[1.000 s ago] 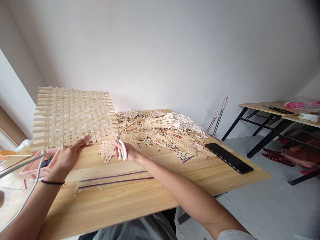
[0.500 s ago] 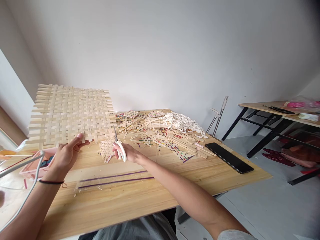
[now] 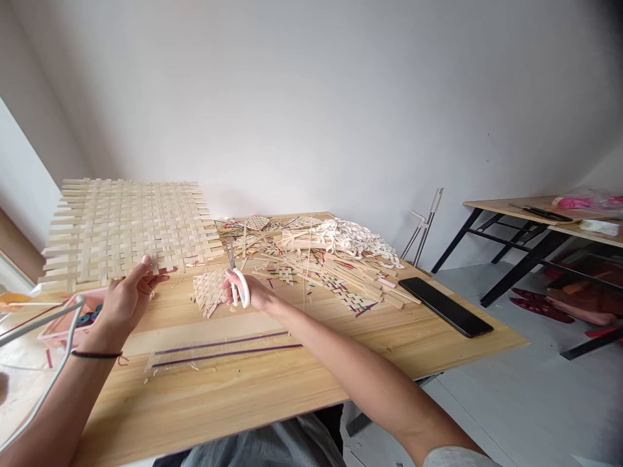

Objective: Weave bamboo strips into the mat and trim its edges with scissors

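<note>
A large woven mat of pale strips [image 3: 129, 227] is held up at the left, tilted, its strip ends sticking out along the edges. The thumb of my left hand [image 3: 130, 295] lies on its lower edge, with the fingers behind. White-handled scissors [image 3: 239, 285] are in my right hand [image 3: 250, 290], blades pointing up and slightly parted, just right of the mat and not touching it. A small woven piece [image 3: 209, 292] lies on the table beside the scissors. Two purple strips [image 3: 224, 351] lie nearer to me.
Loose strips [image 3: 350, 272] and a heap of white cord [image 3: 355, 240] cover the back of the table [image 3: 209, 402]. A black phone [image 3: 445, 307] lies at the right. At the left are a pink basket [image 3: 63, 327] and a white tubular frame [image 3: 73, 318]. Another table [image 3: 516, 206] stands farther right.
The mat and my left hand have moved a little left, and the mat's far edge has dropped. The scissors have shifted slightly right, away from the mat, and their blades have parted.
</note>
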A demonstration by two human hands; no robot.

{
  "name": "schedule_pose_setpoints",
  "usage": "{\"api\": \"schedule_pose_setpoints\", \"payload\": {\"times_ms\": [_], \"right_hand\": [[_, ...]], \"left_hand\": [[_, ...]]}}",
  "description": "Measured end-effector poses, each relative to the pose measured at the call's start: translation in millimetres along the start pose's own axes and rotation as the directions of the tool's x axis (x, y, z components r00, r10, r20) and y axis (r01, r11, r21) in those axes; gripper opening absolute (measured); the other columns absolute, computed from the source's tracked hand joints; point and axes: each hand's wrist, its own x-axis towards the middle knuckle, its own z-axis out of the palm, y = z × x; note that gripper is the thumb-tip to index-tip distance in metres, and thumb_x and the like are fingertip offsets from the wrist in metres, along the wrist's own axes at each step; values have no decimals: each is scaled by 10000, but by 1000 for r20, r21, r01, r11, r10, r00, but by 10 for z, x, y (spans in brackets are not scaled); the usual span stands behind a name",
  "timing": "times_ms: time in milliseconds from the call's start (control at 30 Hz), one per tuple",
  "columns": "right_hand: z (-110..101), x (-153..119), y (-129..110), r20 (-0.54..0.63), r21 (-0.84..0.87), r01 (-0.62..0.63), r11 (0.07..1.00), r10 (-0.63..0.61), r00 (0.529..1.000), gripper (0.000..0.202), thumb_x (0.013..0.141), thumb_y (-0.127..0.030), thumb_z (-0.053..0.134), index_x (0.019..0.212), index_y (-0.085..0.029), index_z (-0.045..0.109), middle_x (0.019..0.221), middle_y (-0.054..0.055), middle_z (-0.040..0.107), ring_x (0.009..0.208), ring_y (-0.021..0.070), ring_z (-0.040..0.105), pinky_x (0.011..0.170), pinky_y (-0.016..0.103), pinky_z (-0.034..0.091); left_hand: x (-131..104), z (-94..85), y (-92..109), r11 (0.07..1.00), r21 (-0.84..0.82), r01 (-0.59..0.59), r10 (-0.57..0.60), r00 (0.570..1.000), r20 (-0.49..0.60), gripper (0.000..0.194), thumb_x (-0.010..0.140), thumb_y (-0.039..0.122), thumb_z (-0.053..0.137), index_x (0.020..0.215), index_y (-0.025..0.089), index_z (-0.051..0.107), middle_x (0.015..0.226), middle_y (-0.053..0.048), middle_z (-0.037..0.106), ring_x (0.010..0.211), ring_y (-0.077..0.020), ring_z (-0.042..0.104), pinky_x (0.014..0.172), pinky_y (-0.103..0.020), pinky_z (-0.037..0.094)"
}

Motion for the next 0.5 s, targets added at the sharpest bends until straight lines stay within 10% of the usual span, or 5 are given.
{"api": "schedule_pose_setpoints", "payload": {"times_ms": [300,500], "right_hand": [[-240,42,-103,-277,196,105,975,-48,960,673,792,-862,650,773,-189,650,640,6,642,586,157,600,615,305,455],[-578,103,-122,-254,169,107,980,-61,965,602,820,-787,679,785,-185,669,657,0,635,581,136,553,589,289,412]], "left_hand": [[-90,110,73,998,-38,-51,52,998,19,209,673,272,957,787,216,790,788,37,756,654,-129,656,535,-220,597],[-106,140,92,997,-75,-21,18,999,-37,269,629,198,950,854,155,809,865,-16,815,782,-145,723,701,-178,634]]}}
